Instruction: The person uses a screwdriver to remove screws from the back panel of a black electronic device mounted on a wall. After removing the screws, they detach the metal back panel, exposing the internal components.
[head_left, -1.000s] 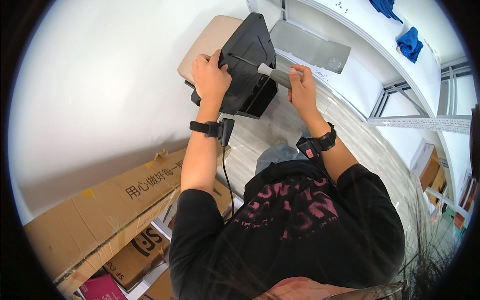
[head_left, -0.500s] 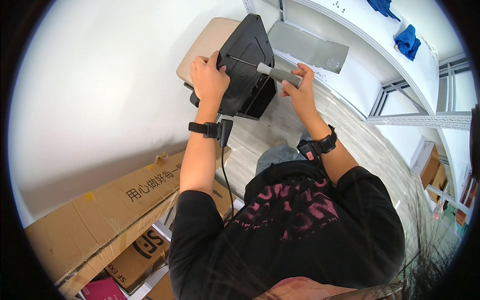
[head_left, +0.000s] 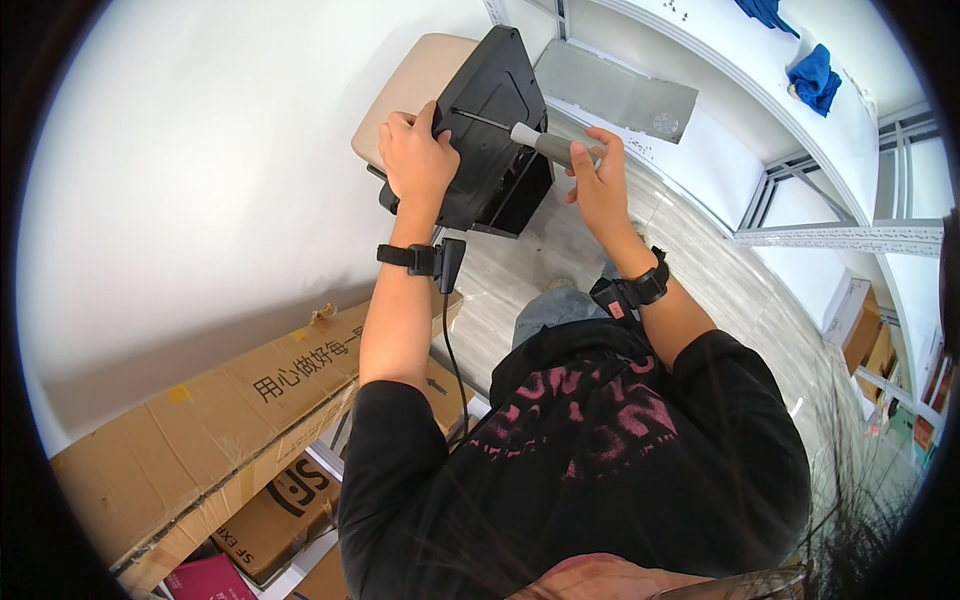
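A black plastic housing with a flat panel [head_left: 500,85] stands tilted at the top middle, a beige rounded pad or panel [head_left: 405,85] behind its left side. My left hand [head_left: 415,150] is closed over the housing's left edge, index finger extended along it, next to the screwdriver's tip. In my right hand [head_left: 600,180], the thumb and fingers are round the end of a screwdriver [head_left: 540,140] with a white and grey handle. Its thin shaft points left, and the tip meets the panel near my left fingers. Whether a screw sits there is too small to tell.
White shelves [head_left: 720,190] run along the right, with a grey metal plate [head_left: 620,95] and a blue cloth [head_left: 815,78] on them. At lower left lies a long cardboard box [head_left: 210,420]. A black cable [head_left: 452,350] hangs from my left wrist strap.
My right thumb and fingers have shifted round the screwdriver's handle, with the thumb now farther forward on it. The handle sits slightly farther left. My left hand has stayed in place.
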